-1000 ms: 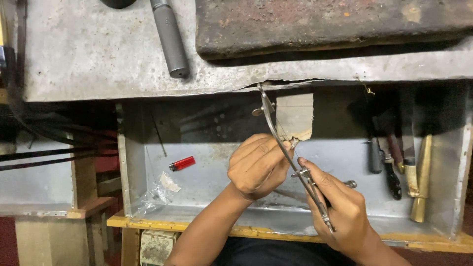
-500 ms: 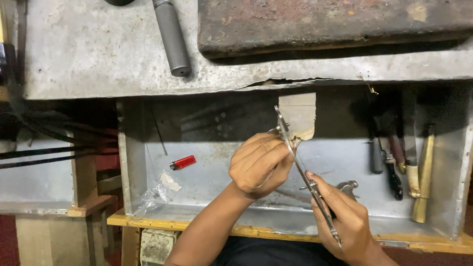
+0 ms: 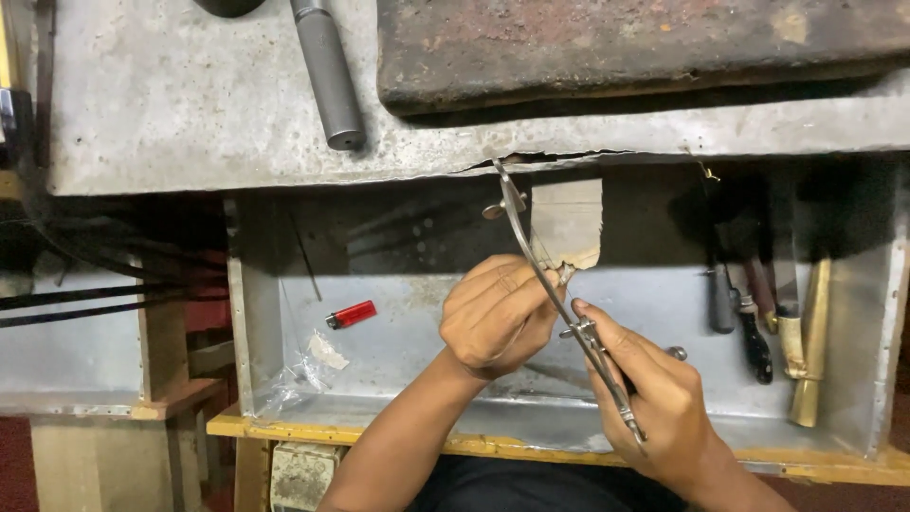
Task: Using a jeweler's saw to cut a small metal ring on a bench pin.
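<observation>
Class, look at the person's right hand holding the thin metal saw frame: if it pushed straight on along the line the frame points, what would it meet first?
Probably the wooden bench peg: the right hand aims the saw frame up-left toward it, with the left hand alongside. Depth is unclear.

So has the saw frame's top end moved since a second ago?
Yes. The top end of the saw frame, held in the right hand, has swung back left of the wooden bench pin, as a second ago; half a second ago it overlapped the pin.
</observation>
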